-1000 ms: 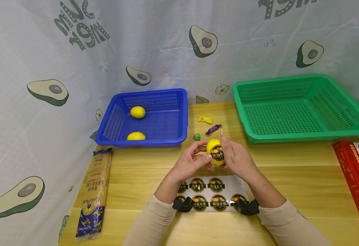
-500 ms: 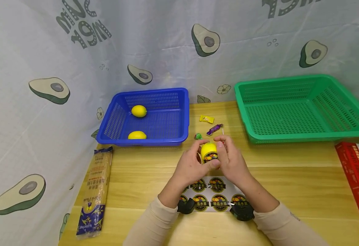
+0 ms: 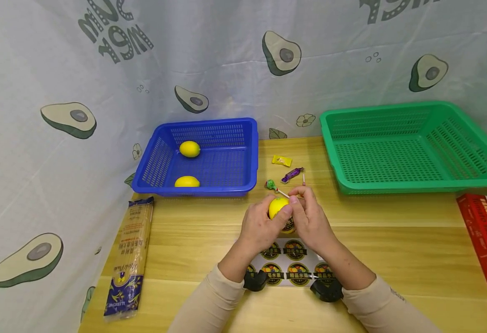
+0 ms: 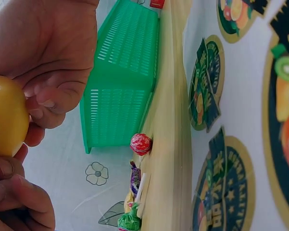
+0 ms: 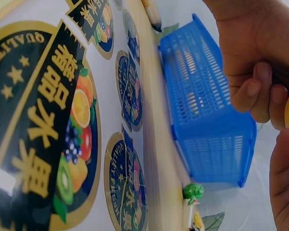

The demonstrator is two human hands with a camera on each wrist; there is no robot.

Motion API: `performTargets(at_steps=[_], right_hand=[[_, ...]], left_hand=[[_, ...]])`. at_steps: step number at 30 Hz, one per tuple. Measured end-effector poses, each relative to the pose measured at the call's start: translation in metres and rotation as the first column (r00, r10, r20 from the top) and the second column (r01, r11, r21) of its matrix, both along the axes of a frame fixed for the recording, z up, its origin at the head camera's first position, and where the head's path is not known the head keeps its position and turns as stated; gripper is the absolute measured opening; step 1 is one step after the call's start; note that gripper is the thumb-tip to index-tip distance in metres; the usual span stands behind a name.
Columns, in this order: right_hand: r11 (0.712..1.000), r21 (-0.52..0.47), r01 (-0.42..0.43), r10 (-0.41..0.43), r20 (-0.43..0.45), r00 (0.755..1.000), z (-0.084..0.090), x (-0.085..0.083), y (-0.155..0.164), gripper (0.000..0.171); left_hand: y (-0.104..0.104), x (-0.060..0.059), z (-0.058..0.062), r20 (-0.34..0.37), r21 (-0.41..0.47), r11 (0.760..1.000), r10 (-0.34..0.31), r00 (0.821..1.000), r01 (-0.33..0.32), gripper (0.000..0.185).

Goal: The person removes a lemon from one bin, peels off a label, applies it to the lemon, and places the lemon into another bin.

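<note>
Near edge, 6 o'clock: the sticker sheet (image 3: 292, 264) lies flat on the table (image 3: 393, 245). Just beyond it, at centre, the left hand (image 3: 259, 226) and right hand (image 3: 310, 219) both curl round one lemon (image 3: 277, 206), held above the table; its label faces down toward the person, mostly hidden. The step in hand appears to be pressing the label flat. The next move likely calls for a firm grip and a clear path to the green basket (image 3: 410, 145) at 2 o'clock. Sweets (image 3: 287, 173) lie at 12 o'clock; the blue basket (image 3: 210, 157) at 11 o'clock holds two lemons. Compared with a second ago, the lemon has rolled, turning its label under.
</note>
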State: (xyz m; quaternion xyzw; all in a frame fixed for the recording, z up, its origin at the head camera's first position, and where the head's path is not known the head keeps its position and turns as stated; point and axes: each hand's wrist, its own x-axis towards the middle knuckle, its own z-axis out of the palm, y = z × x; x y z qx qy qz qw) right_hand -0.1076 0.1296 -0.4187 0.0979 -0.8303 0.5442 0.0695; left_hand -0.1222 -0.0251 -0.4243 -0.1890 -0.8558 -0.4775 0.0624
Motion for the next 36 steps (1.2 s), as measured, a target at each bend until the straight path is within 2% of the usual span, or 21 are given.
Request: performTargets(at_steps=[3,8,12,14,16,18,20,22,24,27,30,33,36], right_hand=[[1.0,-0.008,-0.006,0.006,0.005,1.0,0.0,-0.001,0.001,0.021],[1.0,0.014,-0.022,0.022,0.033,0.999,-0.001,-0.004,0.004,0.024],[0.998,0.025,-0.052,0.049,0.106,0.993,0.002,-0.008,0.012,0.031],[0.997,0.005,-0.082,0.08,0.165,0.983,0.005,-0.01,0.019,0.035],[0.993,-0.018,-0.114,0.115,0.227,0.967,0.009,-0.011,0.025,0.039],[0.988,-0.032,-0.149,0.152,0.279,0.948,0.014,-0.013,0.031,0.042],[0.984,-0.035,-0.175,0.177,0.308,0.935,0.017,-0.014,0.036,0.044],[0.983,-0.011,-0.182,0.178,0.288,0.941,0.018,-0.015,0.038,0.045],[0.985,-0.01,-0.174,0.171,0.249,0.953,0.018,-0.016,0.039,0.048],[0.988,-0.019,-0.156,0.157,0.184,0.97,0.017,-0.017,0.037,0.054],[0.985,-0.025,-0.171,0.173,0.178,0.969,0.016,-0.015,0.034,0.05],[0.984,0.065,-0.168,0.155,0.172,0.973,0.015,-0.013,0.029,0.04],[0.981,0.136,-0.137,0.114,0.165,0.98,0.013,-0.012,0.025,0.034]], left_hand=[[0.0,-0.001,-0.003,-0.033,0.019,1.0,-0.006,0.999,0.006,0.078],[0.0,-0.003,-0.005,-0.091,0.018,1.0,-0.01,0.996,0.011,0.081],[-0.004,-0.005,-0.004,-0.028,0.002,1.0,-0.026,0.999,0.026,0.083],[-0.008,-0.007,-0.002,0.045,0.046,0.995,-0.09,0.995,0.088,0.081],[-0.013,-0.009,0.002,0.113,0.132,0.974,-0.197,0.974,0.182,0.066],[-0.016,-0.01,0.006,0.155,0.205,0.934,-0.326,0.932,0.293,0.054],[-0.017,-0.01,0.008,0.175,0.26,0.887,-0.433,0.884,0.382,0.061],[-0.016,-0.01,0.009,0.176,0.283,0.861,-0.48,0.86,0.422,0.068],[-0.013,-0.009,0.01,0.169,0.314,0.857,-0.473,0.865,0.408,0.068],[-0.009,-0.007,0.009,0.177,0.396,0.865,-0.401,0.899,0.308,0.066],[-0.004,-0.004,0.009,0.196,0.469,0.858,-0.333,0.922,0.211,0.065],[-0.001,-0.002,0.007,0.211,0.494,0.852,-0.314,0.926,0.176,0.064],[0.0,-0.001,0.005,0.221,0.508,0.841,-0.339,0.914,0.189,0.066]])
